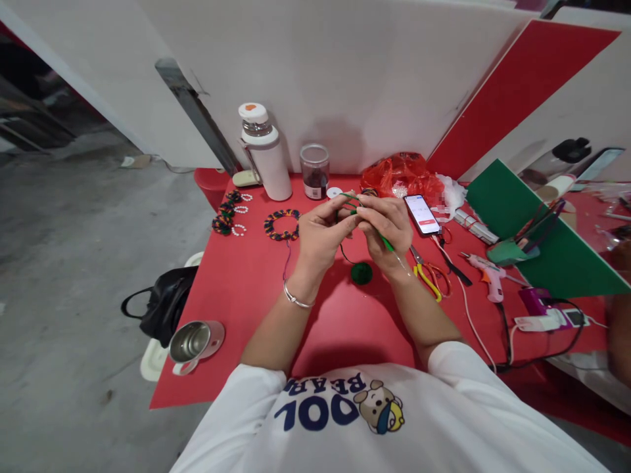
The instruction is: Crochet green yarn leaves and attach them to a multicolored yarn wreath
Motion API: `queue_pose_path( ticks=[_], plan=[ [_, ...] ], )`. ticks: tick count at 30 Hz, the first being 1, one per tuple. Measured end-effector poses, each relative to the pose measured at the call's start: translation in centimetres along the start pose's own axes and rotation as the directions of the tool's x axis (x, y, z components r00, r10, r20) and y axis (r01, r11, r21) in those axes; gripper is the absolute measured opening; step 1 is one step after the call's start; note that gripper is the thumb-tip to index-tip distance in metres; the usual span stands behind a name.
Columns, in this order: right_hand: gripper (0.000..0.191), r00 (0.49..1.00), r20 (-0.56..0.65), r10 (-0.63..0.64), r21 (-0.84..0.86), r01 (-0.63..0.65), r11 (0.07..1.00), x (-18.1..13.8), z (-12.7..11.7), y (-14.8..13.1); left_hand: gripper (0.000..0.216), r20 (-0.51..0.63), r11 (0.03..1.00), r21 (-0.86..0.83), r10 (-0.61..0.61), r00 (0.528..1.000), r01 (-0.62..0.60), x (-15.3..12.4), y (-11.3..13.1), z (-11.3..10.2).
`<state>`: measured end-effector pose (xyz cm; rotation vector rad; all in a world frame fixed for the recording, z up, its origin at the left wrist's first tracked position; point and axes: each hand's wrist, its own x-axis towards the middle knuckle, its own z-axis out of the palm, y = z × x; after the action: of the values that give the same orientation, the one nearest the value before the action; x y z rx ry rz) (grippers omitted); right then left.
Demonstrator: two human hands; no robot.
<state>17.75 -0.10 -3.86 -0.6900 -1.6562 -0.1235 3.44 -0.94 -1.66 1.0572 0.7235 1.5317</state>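
Jointly, left hand (323, 231), right hand (389, 226) pinch cord (348, 196)

- The left hand (323, 233) is raised just above and to the left of the green ball (361, 272), its fingers curled and its thumb and forefinger pinched on a green cord (351, 199).
- The right hand (387, 226) is above and to the right of the ball. Its fingertips meet the left hand's and close on the same cord.
- Both bare forearms converge toward the ball, one wrist on each side.
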Motion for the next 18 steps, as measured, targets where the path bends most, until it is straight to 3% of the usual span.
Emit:
queue_pose_path(
  ticks=[5, 11, 18],
  plan=[
    [0.020, 0.994, 0.055, 0.097, 0.135, -0.104, 0.985, 0.4, -0.5, -0.1, 0.043, 0.058, 0.988, -0.068, -0.136, 0.989, 0.140, 0.5, 1.0, -0.8],
    [0.025, 0.983, 0.100, 0.152, 0.137, -0.165, 0.977, 0.4, -0.3, 0.1, 0.034, 0.003, 0.992, -0.073, -0.105, 0.994, 0.105, 0.8, 1.2, -1.0],
    [0.026, 0.969, 0.119, 0.216, 0.145, -0.232, 0.962, 0.7, -0.7, -0.2, 0.047, 0.020, 0.997, -0.002, -0.072, 0.997, 0.072, 1.0, 0.9, -1.4]
  ],
)
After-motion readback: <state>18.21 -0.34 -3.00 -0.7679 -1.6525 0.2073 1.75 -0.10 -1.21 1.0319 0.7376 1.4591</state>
